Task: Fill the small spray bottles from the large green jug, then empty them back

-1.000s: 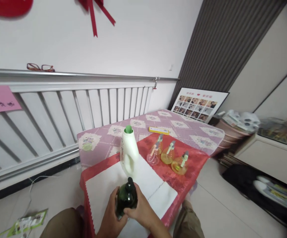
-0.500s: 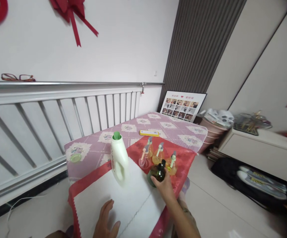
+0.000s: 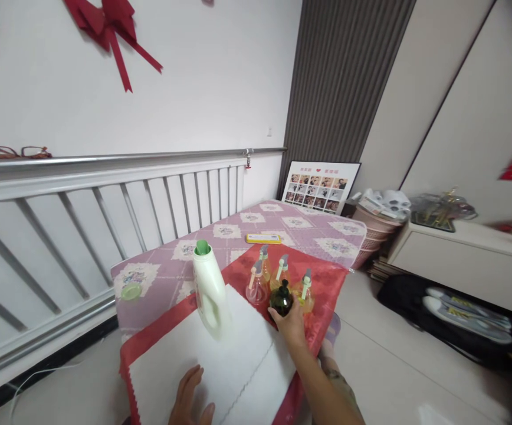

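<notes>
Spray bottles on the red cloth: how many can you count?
4: pink one nearest the jug, rear one behind it, yellow one mid-cluster, end one right of the dark bottle in the right hand. They overlap; more may be hidden.

Item: dark green bottle (image 3: 281,300), round body, black cap.
Pose: upright, capped.
Loc: far-right edge of white mat (image 3: 238,354), just beside 3 small spray bottles (image 3: 256,288).
Hold: right hand (image 3: 292,326) wrapped round lower body, near side.

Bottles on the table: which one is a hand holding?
The dark green bottle, in the right hand; the pale spray bottles and white jug stand unheld.
</notes>
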A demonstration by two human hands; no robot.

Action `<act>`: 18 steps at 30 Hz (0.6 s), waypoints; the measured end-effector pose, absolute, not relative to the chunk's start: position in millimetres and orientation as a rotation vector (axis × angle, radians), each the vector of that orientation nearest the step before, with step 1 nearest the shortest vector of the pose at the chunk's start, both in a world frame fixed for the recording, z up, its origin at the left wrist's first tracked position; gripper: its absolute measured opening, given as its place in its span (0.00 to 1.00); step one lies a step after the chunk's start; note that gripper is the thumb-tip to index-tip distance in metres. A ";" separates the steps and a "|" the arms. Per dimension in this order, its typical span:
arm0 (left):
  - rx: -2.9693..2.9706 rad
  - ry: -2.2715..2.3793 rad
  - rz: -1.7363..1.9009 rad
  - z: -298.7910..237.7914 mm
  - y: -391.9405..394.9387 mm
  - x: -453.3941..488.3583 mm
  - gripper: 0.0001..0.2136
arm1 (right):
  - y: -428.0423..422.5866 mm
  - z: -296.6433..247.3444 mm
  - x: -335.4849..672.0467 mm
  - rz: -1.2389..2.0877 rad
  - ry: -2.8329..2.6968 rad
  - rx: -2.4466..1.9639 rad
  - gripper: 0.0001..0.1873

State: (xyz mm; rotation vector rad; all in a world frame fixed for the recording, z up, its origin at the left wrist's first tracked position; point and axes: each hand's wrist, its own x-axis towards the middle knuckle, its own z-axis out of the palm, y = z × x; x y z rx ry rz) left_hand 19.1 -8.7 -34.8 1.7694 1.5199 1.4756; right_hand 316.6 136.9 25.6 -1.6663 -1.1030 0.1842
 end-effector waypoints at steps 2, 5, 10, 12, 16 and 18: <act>1.759 1.534 1.464 -34.2 -9.0 19.1 0.19 | 134.3 26.7 316.0 0.199 -1.120 -1.680 0.46; 1.758 1.523 1.482 -34.3 -8.4 18.9 0.19 | 120.8 30.2 315.1 0.199 -1.146 -1.674 0.44; 1.790 1.500 1.508 -39.2 -6.1 18.8 0.19 | 68.5 27.3 300.7 0.187 -1.250 -1.596 0.34; 1.803 1.504 1.505 -41.7 -5.7 18.9 0.18 | 45.5 25.1 289.4 0.228 -1.303 -1.568 0.28; 1.823 1.524 1.470 -44.1 -5.3 18.4 0.18 | 25.9 36.5 265.7 0.516 -1.309 -1.497 0.20; 1.834 1.521 1.464 -44.1 -4.9 18.3 0.18 | 36.1 50.2 257.1 0.639 -1.271 -1.458 0.18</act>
